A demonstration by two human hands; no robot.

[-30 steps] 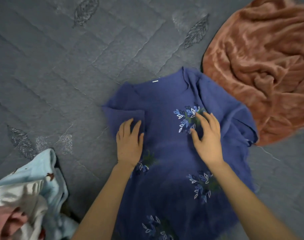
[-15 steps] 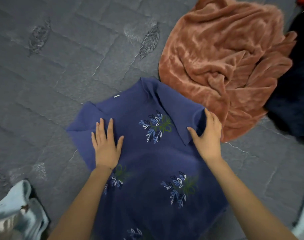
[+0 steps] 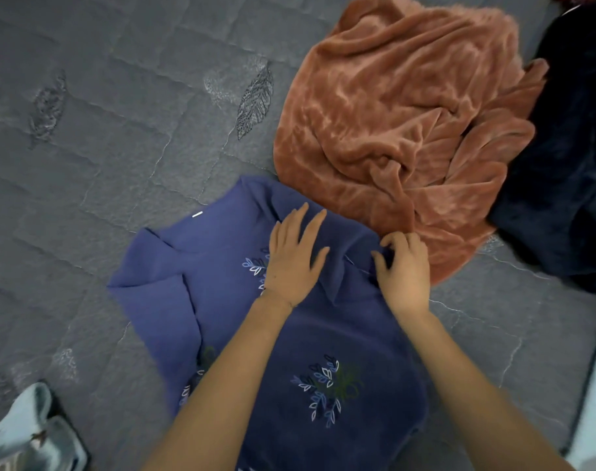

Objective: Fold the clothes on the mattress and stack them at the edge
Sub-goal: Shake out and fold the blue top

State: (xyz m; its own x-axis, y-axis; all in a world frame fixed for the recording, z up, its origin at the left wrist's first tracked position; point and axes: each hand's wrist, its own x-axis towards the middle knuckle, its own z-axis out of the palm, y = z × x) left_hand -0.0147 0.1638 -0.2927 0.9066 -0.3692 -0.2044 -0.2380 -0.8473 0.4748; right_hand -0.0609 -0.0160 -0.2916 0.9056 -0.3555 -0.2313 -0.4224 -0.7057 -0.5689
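The blue shirt (image 3: pixel 323 334) with little leaf pictures lies flat on the grey mattress (image 3: pixel 102 147), on the part nearest to us. The sleeve on our left is folded in over the front. Our left hand (image 3: pixel 294 256) lies flat on the top of the shirt, fingers straight and spread. Our right hand (image 3: pixel 403 270) is just beside it, fingers bent, pinching the shirt's folded-over right side. The two hands do not touch. A fuzzy brown cloth (image 3: pixel 402 124) lies crumpled just past the shirt, touching it. A dark cloth (image 3: pixel 568 164) lies to the right of that. A light blue cloth (image 3: pixel 28 436) sits at the near left.
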